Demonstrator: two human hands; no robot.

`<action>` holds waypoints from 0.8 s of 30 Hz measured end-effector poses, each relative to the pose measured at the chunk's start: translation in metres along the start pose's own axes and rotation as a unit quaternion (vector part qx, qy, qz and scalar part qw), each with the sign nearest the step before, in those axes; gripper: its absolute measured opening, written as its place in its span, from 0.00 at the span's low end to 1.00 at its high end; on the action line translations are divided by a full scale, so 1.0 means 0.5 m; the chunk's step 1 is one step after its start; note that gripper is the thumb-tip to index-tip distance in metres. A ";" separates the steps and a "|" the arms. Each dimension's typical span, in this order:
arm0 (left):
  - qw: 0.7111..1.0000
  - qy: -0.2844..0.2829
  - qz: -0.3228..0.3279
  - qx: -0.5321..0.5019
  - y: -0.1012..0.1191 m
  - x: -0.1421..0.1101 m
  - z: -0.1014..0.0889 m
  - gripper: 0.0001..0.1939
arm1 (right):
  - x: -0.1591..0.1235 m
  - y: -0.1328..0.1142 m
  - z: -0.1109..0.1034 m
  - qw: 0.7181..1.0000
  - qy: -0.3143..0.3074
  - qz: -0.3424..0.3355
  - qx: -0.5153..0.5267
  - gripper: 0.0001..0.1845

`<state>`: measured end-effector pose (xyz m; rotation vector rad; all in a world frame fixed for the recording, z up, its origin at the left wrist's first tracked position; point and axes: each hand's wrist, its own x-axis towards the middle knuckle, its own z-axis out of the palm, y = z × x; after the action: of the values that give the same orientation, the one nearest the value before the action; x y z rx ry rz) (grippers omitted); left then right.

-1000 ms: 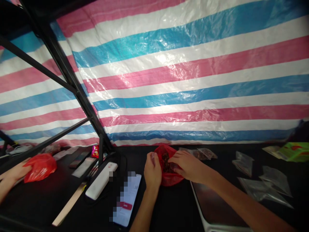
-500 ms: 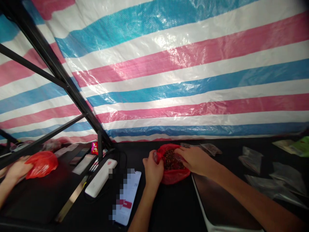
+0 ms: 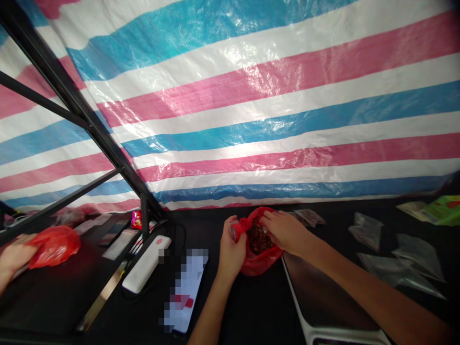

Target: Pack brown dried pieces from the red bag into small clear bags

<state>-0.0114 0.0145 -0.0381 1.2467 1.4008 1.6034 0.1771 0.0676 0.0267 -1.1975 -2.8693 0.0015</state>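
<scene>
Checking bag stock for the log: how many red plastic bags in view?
2. One red plastic bag sits between the person's left hand and right hand, with dark pieces inside. The other red plastic bag is at far left, by another person's hand. Others could be hidden.

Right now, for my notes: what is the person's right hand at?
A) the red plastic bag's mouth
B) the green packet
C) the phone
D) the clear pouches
A: the right hand reaches into the mouth of the red plastic bag, above the dark pieces inside.
</scene>
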 end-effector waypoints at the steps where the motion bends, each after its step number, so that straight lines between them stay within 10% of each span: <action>1: 1.000 -0.003 -0.007 0.004 -0.011 0.003 0.000 0.21 | 0.002 0.000 0.001 1.000 0.001 -0.003 0.004 0.19; 24: 0.961 0.052 -0.166 -0.216 -0.019 0.009 0.024 0.18 | 0.017 0.003 0.046 0.981 0.022 -0.005 0.192 0.22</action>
<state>-0.0026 0.0247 -0.0467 0.6446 1.1605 1.6343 0.1716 0.0752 0.0038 -1.0880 -2.6644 0.4967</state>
